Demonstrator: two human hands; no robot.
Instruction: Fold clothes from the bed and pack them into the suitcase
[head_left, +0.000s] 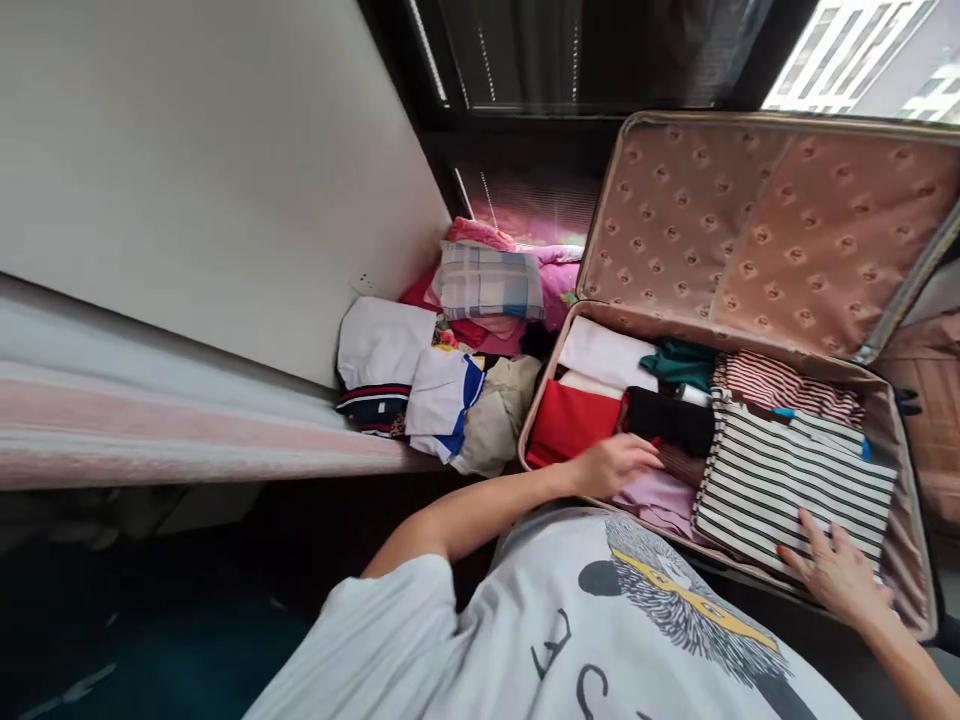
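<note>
My right hand (836, 570) lies with fingers spread on a folded black-and-white striped garment (799, 480) at the right side of an open suitcase (720, 325). My left hand (615, 463), slightly blurred, hovers over the suitcase's near left part with fingers stretched out and nothing visible in them. Under and beside it are lilac cloth (656, 500), a folded red cloth (574, 420) and a black cloth (670, 420). White folded cloth (607, 352), dark green cloth (679, 363) and a red-and-white striped garment (787, 385) fill the far side.
The suitcase's pink patterned lid (675, 220) leans back, open, by the window. Left of the case are piled folded clothes, among them a white garment (386, 340), beige cloth (499, 415) and a plaid bundle (491, 280). A white wall panel (225, 150) stands at left.
</note>
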